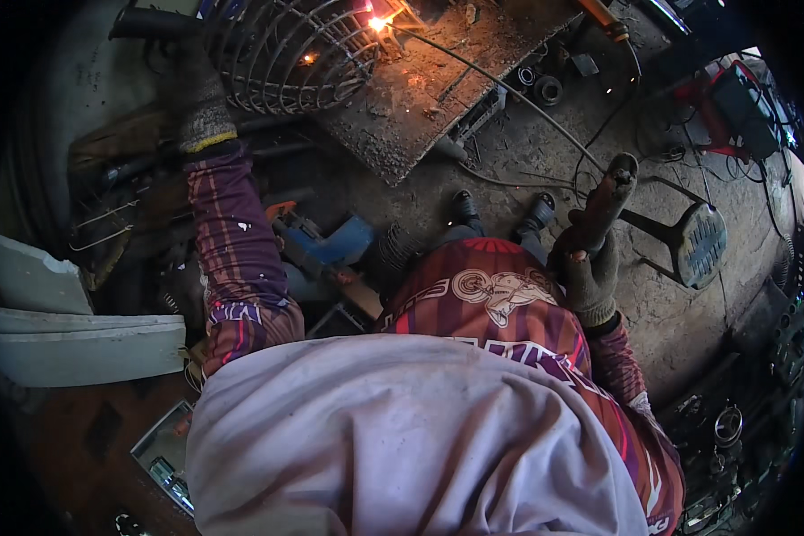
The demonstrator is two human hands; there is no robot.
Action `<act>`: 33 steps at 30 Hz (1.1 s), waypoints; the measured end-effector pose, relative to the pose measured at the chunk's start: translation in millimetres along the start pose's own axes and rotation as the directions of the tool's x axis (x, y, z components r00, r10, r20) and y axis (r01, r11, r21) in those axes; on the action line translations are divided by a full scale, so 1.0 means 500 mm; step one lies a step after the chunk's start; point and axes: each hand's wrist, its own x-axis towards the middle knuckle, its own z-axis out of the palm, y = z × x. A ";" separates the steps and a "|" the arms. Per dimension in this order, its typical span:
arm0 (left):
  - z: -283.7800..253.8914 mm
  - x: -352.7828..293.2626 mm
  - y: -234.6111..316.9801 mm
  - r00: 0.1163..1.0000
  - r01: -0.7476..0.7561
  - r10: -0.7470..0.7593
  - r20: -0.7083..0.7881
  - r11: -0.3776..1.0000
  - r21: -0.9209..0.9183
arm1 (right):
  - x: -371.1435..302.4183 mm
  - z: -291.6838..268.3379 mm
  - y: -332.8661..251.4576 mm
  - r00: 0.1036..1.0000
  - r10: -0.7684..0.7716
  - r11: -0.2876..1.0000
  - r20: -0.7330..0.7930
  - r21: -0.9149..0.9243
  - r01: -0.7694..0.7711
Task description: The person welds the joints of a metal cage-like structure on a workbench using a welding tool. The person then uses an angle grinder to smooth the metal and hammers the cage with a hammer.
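A long thin welding rod (509,91) sticks out of a worn electrode holder (612,189). My gloved right hand (592,268) is closed around the holder's grip, right of my knees. At the rod's far end a bright arc (380,22) glows against the right side of a round cage of metal bars (286,55). A smaller orange glow shows within the cage. My left hand (203,100), in a grey knit glove with a yellow cuff, reaches to the cage's left side. Its fingers are lost in shadow, so whether they grip a bar is unclear.
The cage rests on a rough metal-topped table (389,147) with crumbs of slag. A stool (701,246) stands at the right, near a red and dark machine (746,112) with cables. A blue tool (330,241) lies below the table, and pale boards (89,344) are at the left.
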 end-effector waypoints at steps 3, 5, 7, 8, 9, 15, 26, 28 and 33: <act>-0.068 0.007 0.117 0.969 0.247 -0.225 0.102 0.873 -0.419 | -0.001 -0.003 0.012 1.000 -0.013 1.000 -0.014 -0.007 0.013; -0.132 0.019 0.200 0.736 0.646 -0.585 0.341 0.454 -0.614 | 0.000 -0.002 0.011 1.000 -0.010 1.000 -0.014 -0.012 0.010; -0.123 0.017 0.183 0.732 0.642 -0.587 0.346 0.423 -0.640 | 0.002 -0.001 0.007 1.000 -0.006 1.000 -0.009 -0.015 0.005; -0.114 0.016 0.169 0.728 0.636 -0.588 0.353 0.389 -0.666 | 0.002 0.000 0.005 1.000 -0.007 1.000 -0.006 -0.023 0.007; -0.099 0.014 0.144 0.727 0.637 -0.589 0.353 0.389 -0.666 | 0.003 0.001 0.004 1.000 -0.008 0.999 -0.005 -0.034 0.008; -0.110 0.015 0.169 0.722 0.651 -0.588 0.364 0.401 -0.645 | 0.003 0.003 0.005 0.999 0.013 1.000 -0.034 -0.023 -0.014; -0.114 -0.010 0.157 0.823 0.546 -0.499 0.272 0.561 -0.622 | 0.016 0.004 0.000 0.998 -0.061 0.997 0.023 -0.037 0.061; -0.115 -0.009 0.149 0.844 0.518 -0.476 0.247 0.607 -0.603 | 0.017 0.007 -0.001 0.998 -0.058 0.998 0.030 -0.012 0.059; -0.112 -0.009 0.130 0.901 0.428 -0.391 0.188 0.727 -0.536 | 0.021 0.016 -0.003 0.998 -0.066 0.992 0.009 0.107 0.065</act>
